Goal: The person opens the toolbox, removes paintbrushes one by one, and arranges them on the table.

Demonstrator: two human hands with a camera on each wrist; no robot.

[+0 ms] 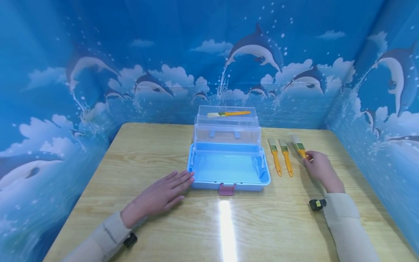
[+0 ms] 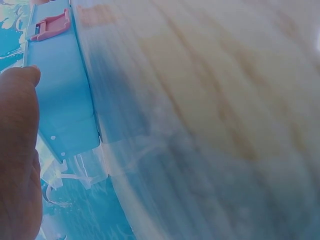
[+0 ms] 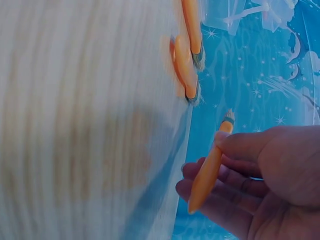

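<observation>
My right hand [image 1: 322, 171] pinches the orange handle of a paintbrush [image 3: 206, 177] between thumb and fingers, at the right side of the table. The brush's pale bristles point away from me. To its left, two similar paintbrushes, a nearer one [image 1: 286, 160] and another [image 1: 275, 158], lie side by side on the wood. My left hand [image 1: 163, 193] is stretched out with straight fingers, its tips at the left front corner of a blue plastic box [image 1: 229, 167]. The box stands open, its clear upper part raised at the back. Another paintbrush [image 1: 240, 113] lies across the top of that part.
A pink latch [image 1: 226, 189] hangs at the box's front. The wood-grain table [image 1: 157, 145] reaches back to a blue dolphin-printed curtain [image 1: 183, 43] that surrounds it on the far, left and right sides. A bright light reflection streaks the table's front.
</observation>
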